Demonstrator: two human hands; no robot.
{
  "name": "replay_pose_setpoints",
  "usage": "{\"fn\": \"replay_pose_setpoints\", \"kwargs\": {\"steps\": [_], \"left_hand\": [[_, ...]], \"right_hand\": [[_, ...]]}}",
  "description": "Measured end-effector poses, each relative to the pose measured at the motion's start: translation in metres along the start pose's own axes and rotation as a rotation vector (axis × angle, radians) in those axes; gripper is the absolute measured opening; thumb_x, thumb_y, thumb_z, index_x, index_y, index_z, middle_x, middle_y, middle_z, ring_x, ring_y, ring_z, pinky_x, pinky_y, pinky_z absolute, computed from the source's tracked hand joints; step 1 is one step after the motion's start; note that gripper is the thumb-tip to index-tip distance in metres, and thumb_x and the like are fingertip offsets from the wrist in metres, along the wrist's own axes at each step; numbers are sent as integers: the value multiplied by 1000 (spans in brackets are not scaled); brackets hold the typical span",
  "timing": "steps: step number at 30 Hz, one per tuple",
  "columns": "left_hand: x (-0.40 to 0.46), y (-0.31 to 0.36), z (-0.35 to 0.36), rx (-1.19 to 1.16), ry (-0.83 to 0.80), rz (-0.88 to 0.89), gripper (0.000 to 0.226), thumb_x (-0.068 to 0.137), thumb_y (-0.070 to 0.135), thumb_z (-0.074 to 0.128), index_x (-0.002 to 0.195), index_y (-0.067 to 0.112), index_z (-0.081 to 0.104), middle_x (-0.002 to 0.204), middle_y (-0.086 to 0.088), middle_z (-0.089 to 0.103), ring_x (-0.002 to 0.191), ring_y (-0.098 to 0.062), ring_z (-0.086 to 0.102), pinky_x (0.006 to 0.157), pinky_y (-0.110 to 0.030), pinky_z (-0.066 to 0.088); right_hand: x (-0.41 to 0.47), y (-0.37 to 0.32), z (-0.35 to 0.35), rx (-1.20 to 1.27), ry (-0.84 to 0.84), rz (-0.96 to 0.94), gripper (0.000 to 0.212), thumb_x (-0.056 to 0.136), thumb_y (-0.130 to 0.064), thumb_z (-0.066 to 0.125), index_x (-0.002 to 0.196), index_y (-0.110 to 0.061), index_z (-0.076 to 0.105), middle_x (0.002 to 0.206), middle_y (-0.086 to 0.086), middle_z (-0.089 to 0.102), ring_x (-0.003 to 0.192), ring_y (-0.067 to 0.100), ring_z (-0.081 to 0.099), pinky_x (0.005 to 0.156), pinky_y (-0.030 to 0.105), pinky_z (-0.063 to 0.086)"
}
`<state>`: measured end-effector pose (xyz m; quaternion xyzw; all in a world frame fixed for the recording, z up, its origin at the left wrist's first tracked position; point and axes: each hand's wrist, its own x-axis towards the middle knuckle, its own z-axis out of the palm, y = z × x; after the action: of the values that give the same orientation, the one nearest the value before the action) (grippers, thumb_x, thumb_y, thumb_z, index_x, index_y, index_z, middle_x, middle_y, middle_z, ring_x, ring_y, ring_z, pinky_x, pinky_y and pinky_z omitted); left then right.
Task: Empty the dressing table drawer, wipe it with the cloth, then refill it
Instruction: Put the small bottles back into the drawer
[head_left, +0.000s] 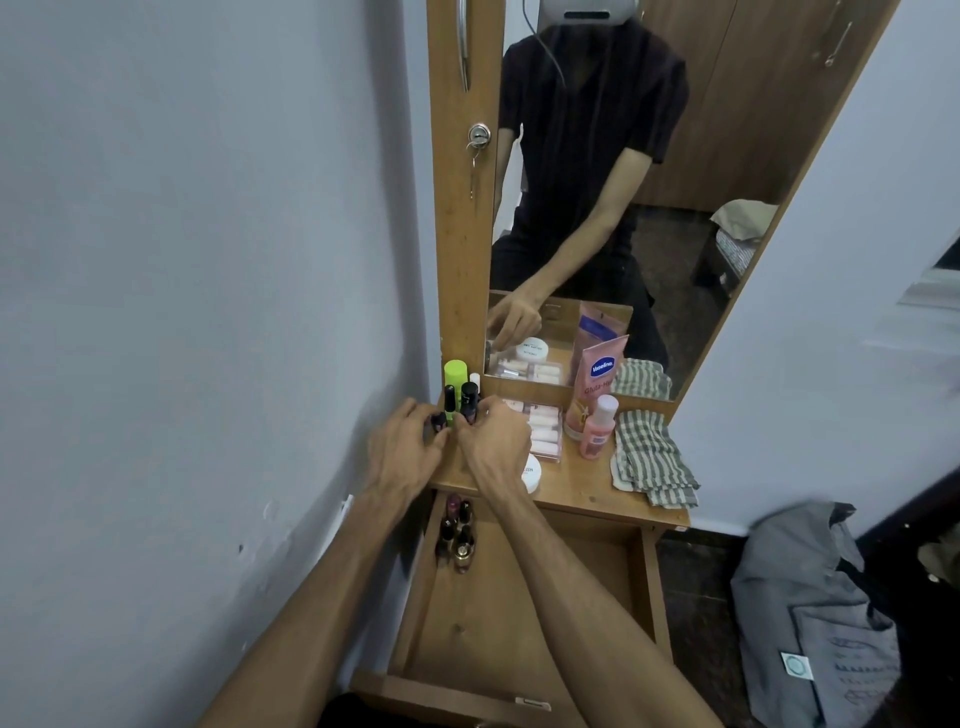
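The wooden drawer (524, 618) stands pulled out below the dressing table top (587, 491). Several small nail polish bottles (457, 530) sit in its far left corner; the remaining floor is bare wood. My left hand (402, 452) grips a small dark bottle (435, 421) at the top's left end. My right hand (493, 439) pinches another dark bottle (468, 402) beside it. A green-capped tube (455, 375) stands just behind them. The striped grey cloth (649, 460) lies folded on the right of the top.
On the top stand a Vaseline tube (592, 387), a pink bottle (597, 426), a clear box of small tubes (543, 431) and a white jar (531, 472). A mirror (623, 182) rises behind. A wall runs close on the left. A grey bag (810, 623) sits on the floor at right.
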<state>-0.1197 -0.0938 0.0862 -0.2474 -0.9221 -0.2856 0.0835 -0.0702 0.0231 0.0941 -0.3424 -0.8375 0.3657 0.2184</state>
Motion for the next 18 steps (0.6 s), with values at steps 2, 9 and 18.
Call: {"fn": "replay_pose_setpoints", "kwargs": {"steps": [2, 9, 18], "left_hand": [[-3, -1, 0, -11, 2, -4, 32, 94, 36, 68, 120, 18, 67, 114, 0, 63, 100, -17, 62, 85, -28, 50], [-7, 2, -1, -16, 24, -40, 21, 92, 31, 71, 110, 20, 67, 103, 4, 65, 80, -9, 52, 71, -25, 44], [-25, -2, 3, -132, 64, -45, 27, 88, 39, 73, 111, 25, 67, 97, 4, 70, 75, -13, 62, 69, -33, 58]], "right_hand": [[0, 2, 3, -8, -9, 9, 19, 87, -38, 75, 95, -22, 69, 86, -1, 75, 82, 22, 67, 67, 27, 42], [-12, 8, -7, 61, -7, 7, 22, 81, -45, 71, 83, -24, 69, 69, -8, 71, 71, 15, 67, 60, 28, 45], [-48, 11, -41, 143, 80, -93, 39, 71, -73, 55, 78, -36, 66, 60, -23, 59, 59, -9, 55, 52, 13, 31]]}}
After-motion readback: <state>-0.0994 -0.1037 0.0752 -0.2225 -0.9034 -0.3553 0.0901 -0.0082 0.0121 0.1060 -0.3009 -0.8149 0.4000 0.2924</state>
